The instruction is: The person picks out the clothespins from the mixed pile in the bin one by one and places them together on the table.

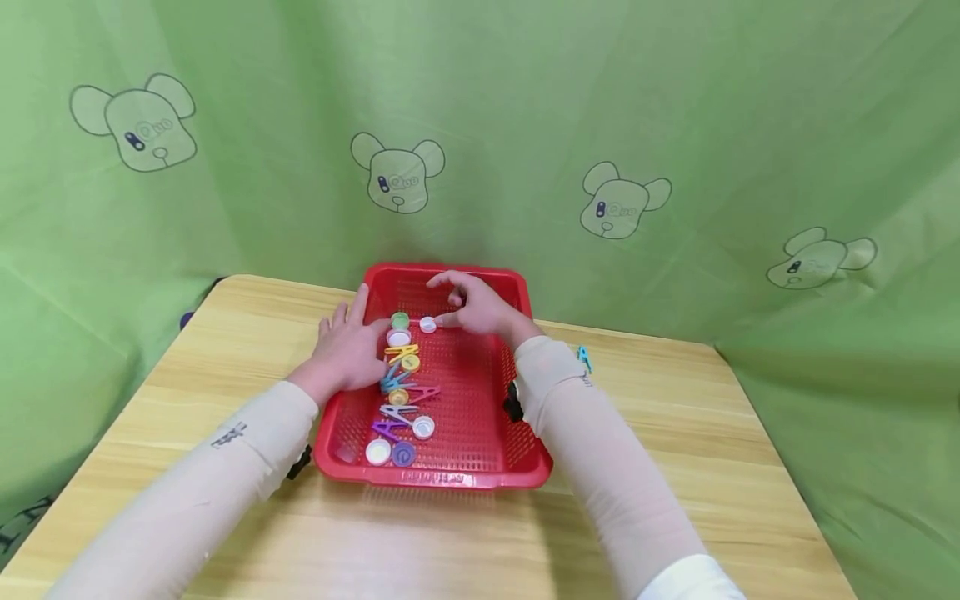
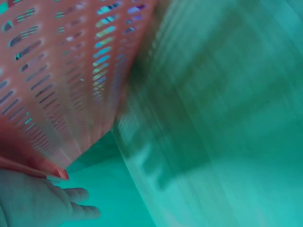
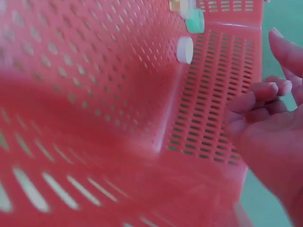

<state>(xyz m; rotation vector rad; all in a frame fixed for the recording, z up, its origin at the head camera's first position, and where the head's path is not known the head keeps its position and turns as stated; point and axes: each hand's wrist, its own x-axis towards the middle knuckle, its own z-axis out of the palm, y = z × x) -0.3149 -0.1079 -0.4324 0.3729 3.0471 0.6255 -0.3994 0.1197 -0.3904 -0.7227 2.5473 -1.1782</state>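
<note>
A red perforated plastic basket [image 1: 480, 400] stands on the wooden table. My left hand [image 1: 351, 346] lies over its left rim with fingers spread, the thumb close to a green bottle cap [image 1: 400, 320]. Inside the basket, my right hand [image 1: 480, 308] has one digit pointing at a white bottle cap [image 1: 427, 325]; the other fingers are loosely bent around nothing. In the right wrist view that white cap [image 3: 185, 50] lies on the basket floor, apart from the curled fingers. Below the green cap runs a column of caps and clothespins, among them a yellow clothespin [image 1: 402, 352] and a pink clothespin [image 1: 424, 393].
At the basket's near left corner are a white cap [image 1: 378, 452] and a purple cap [image 1: 403, 454]. A blue clothespin [image 1: 584, 359] lies on the table [image 1: 675, 425] right of the basket, beside my right sleeve. A green curtain [image 1: 510, 100] hangs behind the table.
</note>
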